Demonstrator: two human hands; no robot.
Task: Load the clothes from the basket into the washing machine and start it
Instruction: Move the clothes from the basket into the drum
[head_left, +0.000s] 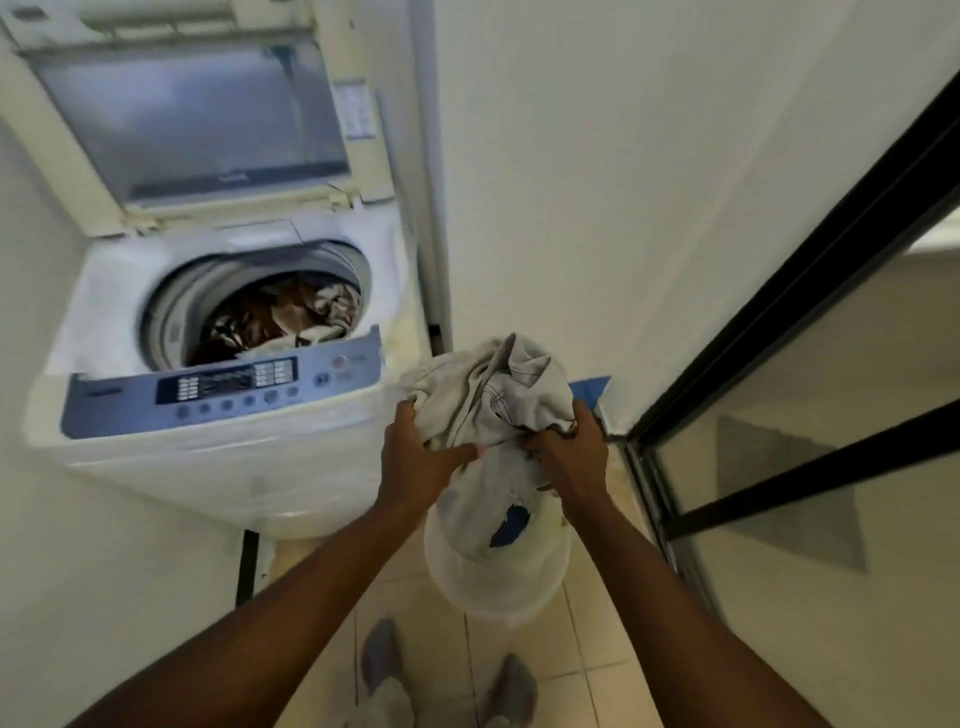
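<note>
A white top-loading washing machine (218, 457) stands at the left with its lid (192, 119) raised. Brown and beige clothes (280, 317) lie in its drum. To its right, on the floor, stands a white basket (498, 587) with pale laundry inside. My left hand (415, 457) and my right hand (571, 457) both grip a bundled off-white garment (498, 395) held above the basket, to the right of the machine's blue control panel (223, 389).
A white wall runs behind the basket. A black-framed glass door (779, 415) closes off the right side. Something blue (589, 389) pokes out behind the garment. My feet in grey socks (384, 660) stand on pale floor tiles below the basket.
</note>
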